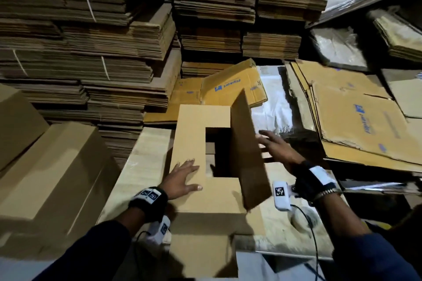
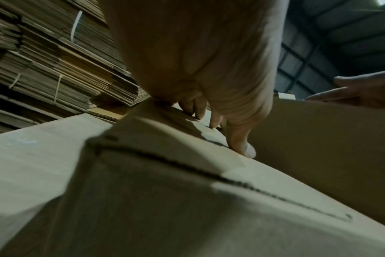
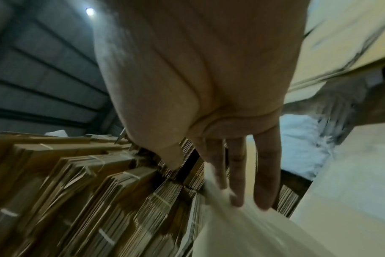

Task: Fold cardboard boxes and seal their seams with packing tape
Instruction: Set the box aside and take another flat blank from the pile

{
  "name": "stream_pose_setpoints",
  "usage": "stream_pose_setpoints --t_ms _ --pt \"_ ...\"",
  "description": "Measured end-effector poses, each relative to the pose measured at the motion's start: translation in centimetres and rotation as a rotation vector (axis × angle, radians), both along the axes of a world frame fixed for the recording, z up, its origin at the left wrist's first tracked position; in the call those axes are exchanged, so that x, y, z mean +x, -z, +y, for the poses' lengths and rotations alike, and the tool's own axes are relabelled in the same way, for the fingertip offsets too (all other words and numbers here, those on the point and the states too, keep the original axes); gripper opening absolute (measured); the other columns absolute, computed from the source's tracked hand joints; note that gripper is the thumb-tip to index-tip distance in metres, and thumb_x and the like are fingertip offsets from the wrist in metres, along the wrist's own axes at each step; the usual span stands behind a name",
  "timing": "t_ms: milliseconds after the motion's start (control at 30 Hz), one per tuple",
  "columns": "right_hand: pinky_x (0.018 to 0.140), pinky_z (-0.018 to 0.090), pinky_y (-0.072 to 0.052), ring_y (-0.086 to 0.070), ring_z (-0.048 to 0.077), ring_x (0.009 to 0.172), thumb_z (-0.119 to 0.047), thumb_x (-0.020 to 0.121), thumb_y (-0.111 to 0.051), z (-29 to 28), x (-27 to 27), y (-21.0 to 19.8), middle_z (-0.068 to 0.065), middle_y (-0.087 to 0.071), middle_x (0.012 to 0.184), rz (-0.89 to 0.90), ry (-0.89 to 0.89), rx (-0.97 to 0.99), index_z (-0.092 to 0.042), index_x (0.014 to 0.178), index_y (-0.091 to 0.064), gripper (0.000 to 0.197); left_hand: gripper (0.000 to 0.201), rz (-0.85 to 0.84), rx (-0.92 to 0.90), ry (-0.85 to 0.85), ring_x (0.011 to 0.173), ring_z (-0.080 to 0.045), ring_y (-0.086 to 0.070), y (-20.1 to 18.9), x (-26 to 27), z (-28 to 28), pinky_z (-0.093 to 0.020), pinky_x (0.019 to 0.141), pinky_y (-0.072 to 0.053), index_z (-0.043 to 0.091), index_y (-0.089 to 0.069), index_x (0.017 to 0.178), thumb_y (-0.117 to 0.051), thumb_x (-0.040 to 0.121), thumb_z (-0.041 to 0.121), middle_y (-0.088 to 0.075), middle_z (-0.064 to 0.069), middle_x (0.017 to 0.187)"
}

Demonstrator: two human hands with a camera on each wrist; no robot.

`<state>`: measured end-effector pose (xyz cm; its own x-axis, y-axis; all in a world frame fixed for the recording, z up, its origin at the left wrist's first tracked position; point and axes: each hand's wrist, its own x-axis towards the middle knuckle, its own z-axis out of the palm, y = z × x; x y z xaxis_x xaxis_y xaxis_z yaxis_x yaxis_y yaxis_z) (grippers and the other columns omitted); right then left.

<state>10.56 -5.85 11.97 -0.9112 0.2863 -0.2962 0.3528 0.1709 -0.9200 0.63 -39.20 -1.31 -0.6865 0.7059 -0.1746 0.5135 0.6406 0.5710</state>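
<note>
A tan cardboard box (image 1: 196, 143) stands on the work table (image 1: 137, 166) in the head view, with its left and end flaps folded flat around a dark opening. My left hand (image 1: 182, 178) lies flat on the left flap, fingers straight; the left wrist view shows the same left hand (image 2: 209, 113) pressing down on that flap. The right flap (image 1: 246, 148) stands upright. Against its outer face rest the straight fingers of my right hand (image 1: 271, 143), and the right wrist view shows this right hand (image 3: 242, 173) touching the flap's edge. No tape is visible.
Tall stacks of flat cardboard (image 1: 80, 41) fill the back and left. Folded boxes (image 1: 45, 166) sit at the left. Printed flat cartons (image 1: 354, 116) and a plastic sheet (image 1: 271, 102) lie at the right. A hole (image 1: 303, 219) shows in the table near my right wrist.
</note>
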Motion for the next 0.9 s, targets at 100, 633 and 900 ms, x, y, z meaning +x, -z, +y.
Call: stream_pose_setpoints --t_ms 100,633,900 --pt "0.086 0.04 -0.058 -0.067 0.022 0.117 -0.032 0.108 -0.051 -3.2 -0.3 0.3 -0.001 -0.068 0.131 -0.03 -0.115 -0.058 -0.029 0.142 -0.053 0.034 0.089 -0.021 0.022 -0.018 0.16 -0.01 -0.002 -0.1 -0.1 -0.1 -0.024 0.122 0.007 0.026 -0.035 0.161 -0.07 0.088 0.062 -0.009 0.005 0.173" --pt "0.117 0.067 -0.029 0.022 0.02 0.157 -0.082 0.095 -0.019 -11.3 1.4 13.1 -0.003 0.02 0.172 -0.218 -0.458 0.987 -0.032 0.164 0.007 0.089 0.083 0.021 -0.048 -0.005 0.16 -0.011 0.005 0.8 0.0 0.6 -0.035 0.127 0.011 0.025 -0.029 0.164 -0.067 0.096 0.054 -0.004 0.0 0.175" --pt "0.123 0.059 -0.025 0.011 0.016 0.159 -0.083 0.092 -0.027 -11.0 3.1 13.4 0.0 0.002 0.174 -0.052 -0.324 0.797 -0.03 0.165 -0.015 0.092 0.075 -0.093 0.098 -0.233 0.149 -0.031 -0.034 -2.3 2.3 7.4 -0.049 0.123 -0.026 0.02 -0.038 0.157 -0.067 0.089 0.022 -0.04 -0.012 0.16"
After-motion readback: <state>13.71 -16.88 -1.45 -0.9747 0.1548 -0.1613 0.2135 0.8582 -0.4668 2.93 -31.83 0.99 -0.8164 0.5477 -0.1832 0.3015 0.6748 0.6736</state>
